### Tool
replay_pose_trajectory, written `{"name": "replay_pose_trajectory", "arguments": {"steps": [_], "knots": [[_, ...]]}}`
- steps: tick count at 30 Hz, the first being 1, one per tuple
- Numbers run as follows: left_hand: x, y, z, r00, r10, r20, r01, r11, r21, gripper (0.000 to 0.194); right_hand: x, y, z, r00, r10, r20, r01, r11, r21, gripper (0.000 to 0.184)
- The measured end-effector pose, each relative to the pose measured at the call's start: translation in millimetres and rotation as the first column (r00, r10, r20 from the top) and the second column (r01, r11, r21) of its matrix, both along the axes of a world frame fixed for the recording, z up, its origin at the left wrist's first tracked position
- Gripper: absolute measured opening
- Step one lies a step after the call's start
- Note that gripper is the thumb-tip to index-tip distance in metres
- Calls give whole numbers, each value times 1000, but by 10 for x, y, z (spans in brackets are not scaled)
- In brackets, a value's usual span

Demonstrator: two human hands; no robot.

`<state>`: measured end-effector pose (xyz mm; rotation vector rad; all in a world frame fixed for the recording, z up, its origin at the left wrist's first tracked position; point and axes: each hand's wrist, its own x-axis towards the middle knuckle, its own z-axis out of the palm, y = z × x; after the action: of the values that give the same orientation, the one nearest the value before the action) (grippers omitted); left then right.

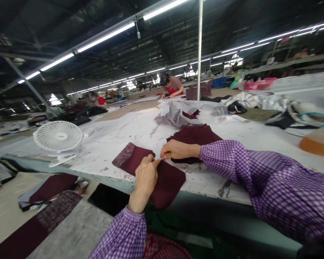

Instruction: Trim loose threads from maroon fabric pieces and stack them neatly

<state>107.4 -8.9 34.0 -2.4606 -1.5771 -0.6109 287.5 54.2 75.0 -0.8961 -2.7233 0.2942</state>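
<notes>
My left hand (147, 174) is closed on a maroon fabric piece (169, 183), near the front edge of the table. Part of that cloth hangs over the edge, and its far end (128, 158) carries a speckled grey-maroon panel. Just to the right, my right hand (178, 148) has thumb and fingers pinched together close to my left fingertips. What the pinch holds is too small to make out. Under and behind my right wrist lies a stack of maroon fabric pieces (197, 135) with zigzag edges. A clear plastic bag (172, 113) with more maroon cloth sits behind it.
A white fan (58, 136) stands at the left on the white-covered table (102, 136). To the right are heaped cloths (259, 108), a bottle of amber liquid (318, 142) and a pink basin (260, 83). A metal pole (200, 50) rises behind. Co-workers (172, 86) bend over tables farther back.
</notes>
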Motion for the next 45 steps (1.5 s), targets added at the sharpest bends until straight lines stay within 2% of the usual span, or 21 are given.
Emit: {"name": "replay_pose_trajectory", "arguments": {"steps": [6,11,16,19,22,26,29,37,41,45], "knots": [[16,-29,58,992,-13,-126,12,1000,-9,32,-21,-31,10,999,-8,31,7,999,38,23],[38,-31,89,985,6,-171,-11,1000,-25,32,-83,-196,158,998,-53,24,51,996,75,28],[86,-24,111,988,23,-155,-30,999,-41,32,-137,-302,182,985,-83,152,70,994,88,26],[57,-32,111,996,7,-87,-12,998,-56,31,-127,-293,107,971,-98,218,70,989,131,25],[-89,-62,60,996,-42,81,48,997,-66,29,-98,-280,64,973,-74,217,45,990,135,27],[-368,-144,-53,941,-108,320,118,993,-10,27,-73,-276,68,976,-23,216,-1,994,109,30],[-483,-202,-104,918,-149,369,145,989,38,26,-63,-288,70,968,-29,249,-1,993,121,33],[-453,-290,-60,978,-170,121,161,984,78,31,-156,-404,175,899,-38,437,-57,978,203,45],[-473,-288,-77,978,-181,100,173,981,84,31,-235,-448,234,867,-5,498,-121,968,219,54],[-490,-263,-133,975,-187,116,175,979,109,30,-125,-375,177,892,43,449,-156,964,217,57]]}}
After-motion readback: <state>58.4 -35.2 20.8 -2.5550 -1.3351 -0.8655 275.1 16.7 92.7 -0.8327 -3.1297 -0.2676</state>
